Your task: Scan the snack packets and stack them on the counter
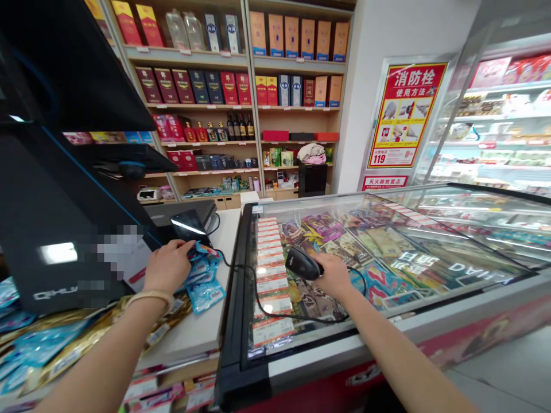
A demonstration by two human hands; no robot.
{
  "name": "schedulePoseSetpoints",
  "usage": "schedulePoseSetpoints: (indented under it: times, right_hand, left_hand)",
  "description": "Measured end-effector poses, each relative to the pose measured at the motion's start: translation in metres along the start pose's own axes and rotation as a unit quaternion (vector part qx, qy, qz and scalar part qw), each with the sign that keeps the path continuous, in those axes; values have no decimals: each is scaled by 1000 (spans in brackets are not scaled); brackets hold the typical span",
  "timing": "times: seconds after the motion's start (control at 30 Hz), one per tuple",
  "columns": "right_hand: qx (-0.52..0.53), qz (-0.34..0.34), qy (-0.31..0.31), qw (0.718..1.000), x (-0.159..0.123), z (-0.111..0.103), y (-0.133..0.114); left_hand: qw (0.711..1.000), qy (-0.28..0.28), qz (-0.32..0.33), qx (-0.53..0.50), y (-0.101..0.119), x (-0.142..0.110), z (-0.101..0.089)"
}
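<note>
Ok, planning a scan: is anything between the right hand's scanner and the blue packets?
Nothing visible blocks the way from the handheld scanner in the right hand to the blue packets; only the freezer's black rim and the scanner's cord lie below.

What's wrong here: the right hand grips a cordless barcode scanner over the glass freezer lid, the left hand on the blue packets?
The barcode scanner is not cordless: the head view shows a black cord running from it toward the counter. The right hand grips it over the glass freezer lid, and the left hand is on the blue packets.
</note>
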State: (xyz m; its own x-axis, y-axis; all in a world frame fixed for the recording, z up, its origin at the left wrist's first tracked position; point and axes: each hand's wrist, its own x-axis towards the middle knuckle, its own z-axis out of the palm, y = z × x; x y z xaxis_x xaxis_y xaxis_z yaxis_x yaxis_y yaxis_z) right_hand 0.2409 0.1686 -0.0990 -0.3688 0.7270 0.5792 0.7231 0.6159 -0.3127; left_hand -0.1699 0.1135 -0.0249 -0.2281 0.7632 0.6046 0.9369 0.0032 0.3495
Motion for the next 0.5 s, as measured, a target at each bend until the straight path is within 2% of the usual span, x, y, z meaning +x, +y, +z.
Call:
schedulePoseSetpoints:
  times: [0.1, 0.2, 0.27, 0.37, 0.5]
  right_hand:
    - [-17, 8, -29, 999, 1, 0, -4]
    - [-25, -3, -72, 997, 2, -1, -6]
    - [-22, -17, -104, 994, 3, -2, -7]
    - [-4, -42, -141, 989, 5, -4, -8]
    - [28, -57, -156, 986, 5, -7, -11]
  left_hand:
    - [1000, 13, -12, -23, -1, 1, 5]
    - [997, 76, 23, -13, 6, -7, 2]
    - [993, 104, 54, -6, 16, -23, -3]
    - [989, 106, 97, -33, 30, -65, -13]
    - [986, 75, 117, -88, 39, -140, -23]
